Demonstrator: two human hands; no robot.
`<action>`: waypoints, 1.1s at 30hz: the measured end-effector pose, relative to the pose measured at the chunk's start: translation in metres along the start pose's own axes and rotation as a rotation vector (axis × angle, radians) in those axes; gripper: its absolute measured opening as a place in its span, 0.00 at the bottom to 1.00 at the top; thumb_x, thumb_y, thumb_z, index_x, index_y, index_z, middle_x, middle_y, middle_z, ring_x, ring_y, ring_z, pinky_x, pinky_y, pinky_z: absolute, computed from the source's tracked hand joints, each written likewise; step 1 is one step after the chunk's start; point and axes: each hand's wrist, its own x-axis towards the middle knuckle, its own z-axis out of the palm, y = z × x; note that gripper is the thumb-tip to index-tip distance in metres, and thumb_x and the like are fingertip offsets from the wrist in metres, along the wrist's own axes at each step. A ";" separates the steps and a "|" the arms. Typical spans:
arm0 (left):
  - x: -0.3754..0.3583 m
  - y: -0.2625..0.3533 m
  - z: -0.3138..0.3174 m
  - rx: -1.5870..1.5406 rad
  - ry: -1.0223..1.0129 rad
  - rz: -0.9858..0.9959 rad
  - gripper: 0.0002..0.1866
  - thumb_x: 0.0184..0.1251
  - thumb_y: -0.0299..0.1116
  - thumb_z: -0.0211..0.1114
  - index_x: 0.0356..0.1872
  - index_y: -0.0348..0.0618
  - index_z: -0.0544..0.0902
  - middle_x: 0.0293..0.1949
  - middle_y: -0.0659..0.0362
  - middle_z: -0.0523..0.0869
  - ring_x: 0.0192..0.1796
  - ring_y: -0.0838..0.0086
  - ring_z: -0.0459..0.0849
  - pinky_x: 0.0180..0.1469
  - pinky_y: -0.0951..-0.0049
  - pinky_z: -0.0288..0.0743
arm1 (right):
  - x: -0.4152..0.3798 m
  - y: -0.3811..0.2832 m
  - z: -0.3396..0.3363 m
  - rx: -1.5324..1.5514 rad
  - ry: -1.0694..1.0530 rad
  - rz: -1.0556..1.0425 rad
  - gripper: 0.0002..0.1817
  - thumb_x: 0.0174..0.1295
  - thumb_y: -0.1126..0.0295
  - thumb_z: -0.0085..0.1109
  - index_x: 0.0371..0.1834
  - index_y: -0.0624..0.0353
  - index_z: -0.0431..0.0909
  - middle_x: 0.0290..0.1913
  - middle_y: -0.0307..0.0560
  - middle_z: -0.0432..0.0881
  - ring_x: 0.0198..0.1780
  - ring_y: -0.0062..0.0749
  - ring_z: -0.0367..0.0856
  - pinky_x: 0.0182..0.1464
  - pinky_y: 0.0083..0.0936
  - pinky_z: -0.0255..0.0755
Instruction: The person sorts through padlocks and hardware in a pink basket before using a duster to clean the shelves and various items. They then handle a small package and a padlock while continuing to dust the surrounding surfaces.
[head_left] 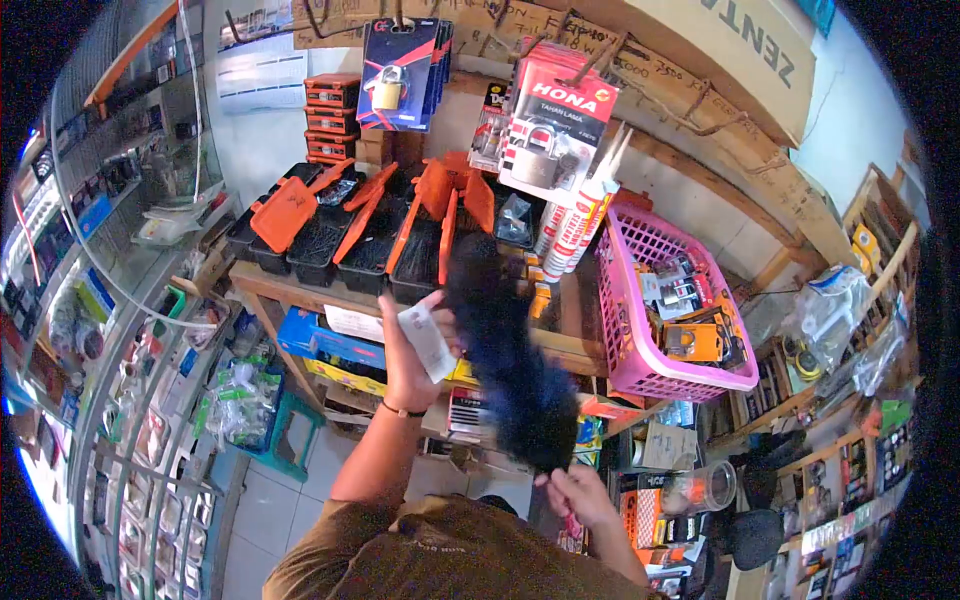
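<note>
My left hand (402, 350) holds a small white slip of paper (427, 342) against the palm, with faint print on it. In my right hand (580, 495) is the handle end of a dark, fluffy duster (515, 370), which is blurred. The duster slants up and left in front of the shelf, its tip near the black bins (372, 262) with orange lids (283, 214). Some of those lids stand raised. The duster partly hides the bins and the shelf edge behind it.
A pink basket (625, 350) with packaged goods stands on the right. Padlock packs (545, 160) and blue padlock cards (395, 80) hang above, by white sealant tubes (575, 235). A glass case (110, 400) lines the left; a green stool (300, 440) stands below.
</note>
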 end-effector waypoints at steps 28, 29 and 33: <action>0.029 0.151 0.197 1.170 -0.133 1.179 0.12 0.53 0.22 0.61 0.40 0.34 0.75 0.29 0.64 0.74 0.32 0.86 0.72 0.34 0.87 0.68 | 0.115 -0.188 0.061 -1.110 0.751 -1.020 0.29 0.48 0.66 0.58 0.55 0.62 0.62 0.47 0.57 0.63 0.50 0.50 0.64 0.51 0.38 0.61; 0.035 0.155 0.205 1.172 -0.075 1.190 0.11 0.54 0.22 0.61 0.39 0.34 0.76 0.29 0.64 0.74 0.30 0.87 0.72 0.32 0.88 0.67 | 0.103 -0.204 0.072 -1.043 0.686 -1.165 0.27 0.48 0.68 0.58 0.54 0.60 0.64 0.46 0.56 0.64 0.49 0.49 0.66 0.50 0.37 0.63; 0.053 0.162 0.217 1.126 -0.082 1.209 0.12 0.53 0.23 0.61 0.40 0.34 0.77 0.30 0.64 0.76 0.29 0.88 0.72 0.30 0.87 0.67 | 0.068 -0.277 0.119 -0.952 0.495 -1.716 0.26 0.46 0.69 0.60 0.52 0.55 0.68 0.43 0.52 0.68 0.45 0.44 0.69 0.46 0.33 0.67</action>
